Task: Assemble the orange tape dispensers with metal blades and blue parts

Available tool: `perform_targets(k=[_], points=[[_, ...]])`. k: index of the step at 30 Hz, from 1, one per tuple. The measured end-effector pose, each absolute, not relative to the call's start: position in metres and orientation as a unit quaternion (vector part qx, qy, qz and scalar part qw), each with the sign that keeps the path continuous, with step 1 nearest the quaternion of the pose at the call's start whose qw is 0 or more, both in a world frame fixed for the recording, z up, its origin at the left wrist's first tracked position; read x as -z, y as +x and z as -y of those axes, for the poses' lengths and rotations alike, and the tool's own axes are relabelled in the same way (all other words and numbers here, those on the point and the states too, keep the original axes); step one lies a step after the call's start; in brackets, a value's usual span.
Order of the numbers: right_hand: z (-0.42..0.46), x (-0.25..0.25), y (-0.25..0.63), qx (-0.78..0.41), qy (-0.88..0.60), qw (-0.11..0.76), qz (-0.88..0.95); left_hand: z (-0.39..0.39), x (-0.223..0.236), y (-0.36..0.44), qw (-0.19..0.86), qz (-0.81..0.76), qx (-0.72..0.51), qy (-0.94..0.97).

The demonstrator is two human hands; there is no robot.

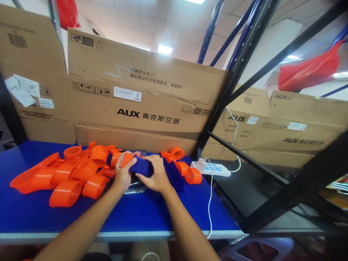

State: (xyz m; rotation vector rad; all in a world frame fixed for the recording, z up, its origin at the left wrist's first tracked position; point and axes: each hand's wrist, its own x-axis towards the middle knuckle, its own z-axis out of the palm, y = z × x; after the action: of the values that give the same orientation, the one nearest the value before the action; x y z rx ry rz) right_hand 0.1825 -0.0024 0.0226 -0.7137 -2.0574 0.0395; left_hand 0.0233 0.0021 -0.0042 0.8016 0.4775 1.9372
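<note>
Over the middle of the blue tabletop, my left hand point(124, 174) is closed around an orange plastic piece point(127, 158) and the left end of a dark blue strip point(141, 166). My right hand point(158, 175) grips the strip's other end between thumb and fingers. The strip lies against the orange piece; how they join is hidden by my fingers. Beneath my hands are shiny metallic items point(135, 190), too covered to name. Dark blue sheets point(174, 177) lie just right of my right hand. A pile of orange plastic rings with arms point(65, 192) spreads to the left.
More orange rings point(193, 175) lie at the right, beside a white power strip point(217, 169) with a plug and a white cable point(210, 203). A large cardboard box panel point(152, 105) stands behind the table point(152, 221). Black rack posts point(217, 119) rise on the right.
</note>
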Motion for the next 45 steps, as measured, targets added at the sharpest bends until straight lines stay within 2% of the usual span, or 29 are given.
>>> perform_targets(k=[19,36,45], points=[[0.0064,-0.0236,0.1853,0.005,-0.293,0.479,0.827,0.0031,-0.0008,0.0219,0.483,-0.176,-0.784,0.347],[0.0097,-0.0242,0.1868,0.038,-0.286,0.450,0.845,0.0005,0.0044,0.0195,0.511,-0.189,-0.768,0.336],[0.0089,-0.0241,0.1849,0.016,-0.307,0.482,0.821,0.0009,0.0046,0.0217,0.535,-0.171,-0.754,0.340]])
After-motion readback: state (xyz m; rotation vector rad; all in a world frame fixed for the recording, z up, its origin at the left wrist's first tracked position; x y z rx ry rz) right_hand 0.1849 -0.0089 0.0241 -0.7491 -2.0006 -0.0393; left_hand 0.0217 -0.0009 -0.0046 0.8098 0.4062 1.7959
